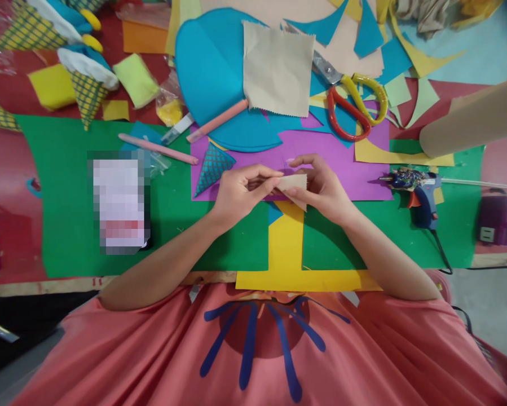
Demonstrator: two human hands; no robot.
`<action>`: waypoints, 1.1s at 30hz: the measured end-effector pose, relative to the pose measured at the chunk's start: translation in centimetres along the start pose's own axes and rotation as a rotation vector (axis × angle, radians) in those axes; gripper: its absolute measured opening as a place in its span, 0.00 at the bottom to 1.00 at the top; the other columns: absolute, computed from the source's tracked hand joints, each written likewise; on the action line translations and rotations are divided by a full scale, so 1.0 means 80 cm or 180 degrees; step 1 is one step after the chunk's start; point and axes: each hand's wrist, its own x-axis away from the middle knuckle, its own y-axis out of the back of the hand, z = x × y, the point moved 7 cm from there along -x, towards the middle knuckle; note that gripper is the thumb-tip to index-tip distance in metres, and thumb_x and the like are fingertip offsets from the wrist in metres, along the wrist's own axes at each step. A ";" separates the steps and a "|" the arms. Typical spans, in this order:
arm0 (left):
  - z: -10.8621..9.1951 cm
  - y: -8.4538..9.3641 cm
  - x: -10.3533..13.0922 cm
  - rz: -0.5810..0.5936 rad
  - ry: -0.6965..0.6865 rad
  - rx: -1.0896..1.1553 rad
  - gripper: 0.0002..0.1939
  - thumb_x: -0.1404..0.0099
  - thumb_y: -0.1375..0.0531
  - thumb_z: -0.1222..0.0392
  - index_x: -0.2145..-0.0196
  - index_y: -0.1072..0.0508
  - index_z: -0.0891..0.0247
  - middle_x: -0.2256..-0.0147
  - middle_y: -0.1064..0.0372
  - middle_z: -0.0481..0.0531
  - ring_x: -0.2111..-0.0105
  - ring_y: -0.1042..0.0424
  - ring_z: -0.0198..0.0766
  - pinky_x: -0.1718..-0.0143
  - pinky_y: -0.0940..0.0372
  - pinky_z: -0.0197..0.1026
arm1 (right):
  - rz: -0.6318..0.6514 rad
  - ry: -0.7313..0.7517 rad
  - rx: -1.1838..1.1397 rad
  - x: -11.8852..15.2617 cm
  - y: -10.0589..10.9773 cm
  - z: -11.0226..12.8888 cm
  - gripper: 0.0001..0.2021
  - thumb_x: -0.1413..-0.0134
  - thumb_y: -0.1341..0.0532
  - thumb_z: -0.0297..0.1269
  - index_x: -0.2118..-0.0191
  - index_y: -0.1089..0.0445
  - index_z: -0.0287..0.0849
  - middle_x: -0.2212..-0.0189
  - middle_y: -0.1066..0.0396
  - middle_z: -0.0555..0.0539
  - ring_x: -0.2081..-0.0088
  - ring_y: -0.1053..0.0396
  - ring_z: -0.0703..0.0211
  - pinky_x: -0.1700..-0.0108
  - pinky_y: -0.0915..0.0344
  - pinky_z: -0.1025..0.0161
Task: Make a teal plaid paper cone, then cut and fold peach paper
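A small beige piece of cloth (pixel 298 183), folded to a point, is held between my two hands above the purple sheet (pixel 342 160). My left hand (pixel 242 189) pinches its left end between thumb and fingers. On the cloth's right side rests the thumb of my right hand (pixel 325 189), with the fingers curled behind. Just left of my left hand lies a teal checked cloth triangle (pixel 214 164). Farther back, a beige zigzag-edged cloth square (pixel 278 70) lies on blue round sheets (pixel 211 67).
Scissors with red and yellow handles (pixel 350 107) lie behind my right hand. A glue gun (pixel 422 194) with a cord is at right, near a cardboard tube (pixel 473 121). A blurred phone (pixel 118 203) lies left. Pens (pixel 158 149) and yellow checked cones (pixel 88 84) are farther back.
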 end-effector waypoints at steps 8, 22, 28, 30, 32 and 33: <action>-0.008 -0.008 0.003 0.0326 -0.0155 -0.0236 0.08 0.39 0.35 0.56 0.65 0.20 0.63 0.69 0.20 0.48 0.71 0.22 0.33 0.70 0.28 0.28 | 0.0113 -0.0212 -0.0205 -0.001 -0.006 -0.007 0.13 0.51 0.31 0.42 0.66 0.33 0.39 0.80 0.32 0.56 0.79 0.36 0.71 0.77 0.42 0.71; 0.001 -0.002 0.002 0.0007 -0.0044 0.0309 0.08 0.44 0.30 0.53 0.69 0.18 0.60 0.72 0.20 0.48 0.73 0.21 0.35 0.72 0.25 0.32 | 0.0019 -0.0509 -0.1422 -0.004 -0.002 -0.007 0.06 0.57 0.30 0.30 0.70 0.26 0.38 0.76 0.23 0.52 0.79 0.28 0.70 0.76 0.32 0.73; 0.009 -0.008 -0.002 0.0262 0.0319 0.0595 0.08 0.48 0.28 0.56 0.72 0.19 0.60 0.70 0.20 0.49 0.71 0.21 0.37 0.69 0.24 0.36 | 0.0081 -0.0526 -0.1431 -0.003 -0.001 -0.010 0.05 0.54 0.32 0.31 0.70 0.27 0.38 0.77 0.23 0.52 0.76 0.26 0.70 0.72 0.30 0.74; 0.007 -0.008 -0.003 0.0303 0.0279 0.0561 0.06 0.47 0.29 0.57 0.72 0.19 0.60 0.69 0.20 0.49 0.70 0.21 0.37 0.68 0.24 0.36 | 0.0179 -0.0587 -0.1422 -0.003 -0.003 -0.011 0.05 0.53 0.32 0.31 0.69 0.28 0.38 0.77 0.24 0.52 0.74 0.26 0.69 0.70 0.28 0.73; 0.003 -0.004 -0.003 0.0236 0.0112 0.0400 0.05 0.46 0.30 0.59 0.72 0.20 0.61 0.69 0.20 0.49 0.69 0.21 0.36 0.67 0.25 0.36 | 0.0307 -0.0624 -0.1442 -0.002 -0.006 -0.010 0.07 0.54 0.32 0.32 0.67 0.28 0.38 0.75 0.24 0.53 0.72 0.25 0.68 0.68 0.27 0.70; 0.000 -0.002 -0.003 0.0218 -0.0009 0.0291 0.04 0.45 0.30 0.60 0.71 0.20 0.61 0.69 0.20 0.49 0.69 0.21 0.36 0.66 0.26 0.36 | 0.0360 -0.0622 -0.1448 -0.002 -0.008 -0.009 0.09 0.55 0.31 0.33 0.66 0.29 0.39 0.74 0.24 0.53 0.72 0.24 0.67 0.68 0.26 0.69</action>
